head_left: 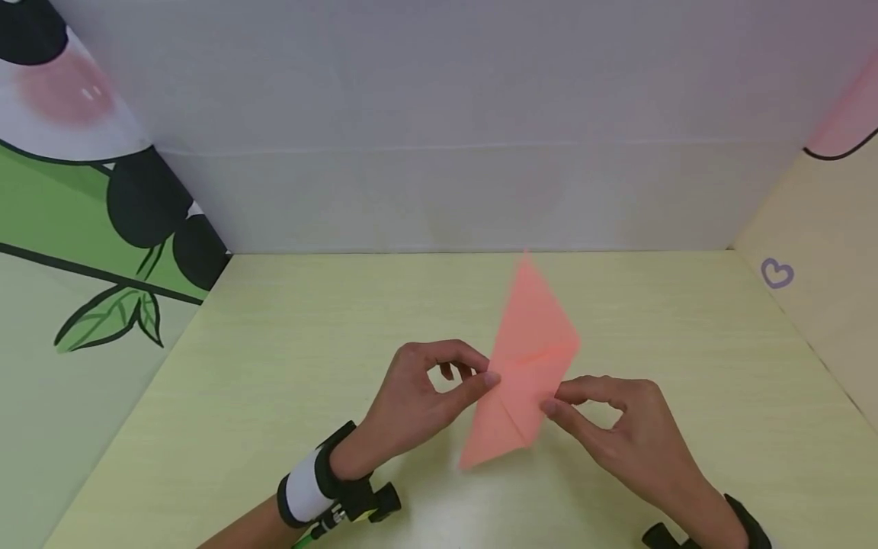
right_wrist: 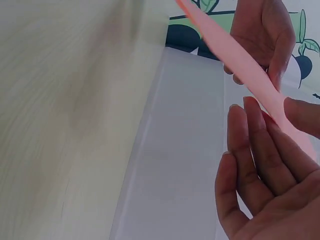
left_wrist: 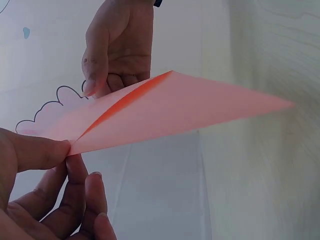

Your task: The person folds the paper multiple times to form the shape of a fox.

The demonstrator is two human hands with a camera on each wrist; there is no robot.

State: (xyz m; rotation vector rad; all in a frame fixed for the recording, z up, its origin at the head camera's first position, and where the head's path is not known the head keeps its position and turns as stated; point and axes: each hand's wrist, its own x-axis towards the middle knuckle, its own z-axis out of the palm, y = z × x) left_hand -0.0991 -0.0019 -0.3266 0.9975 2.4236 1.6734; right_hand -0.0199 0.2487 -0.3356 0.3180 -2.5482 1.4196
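A folded pink paper [head_left: 527,358], kite-shaped with a crease across it, is held above the pale yellow table [head_left: 274,366]. My left hand [head_left: 439,385] pinches its left corner between thumb and forefinger; the left wrist view shows that pinch on the pink paper [left_wrist: 165,112] with the other fingers curled below. My right hand [head_left: 604,415] pinches the paper's right lower edge. In the right wrist view the paper [right_wrist: 240,60] runs edge-on as a thin strip, held by my right hand [right_wrist: 280,120] between thumb and forefinger. The paper's long tip points toward the back wall.
A white back wall [head_left: 446,152] closes off the table's far edge. A panel with a panda and bamboo print [head_left: 89,213] stands on the left, and a cream panel with a small purple heart [head_left: 777,273] on the right. Black-and-white wrist straps sit on both forearms.
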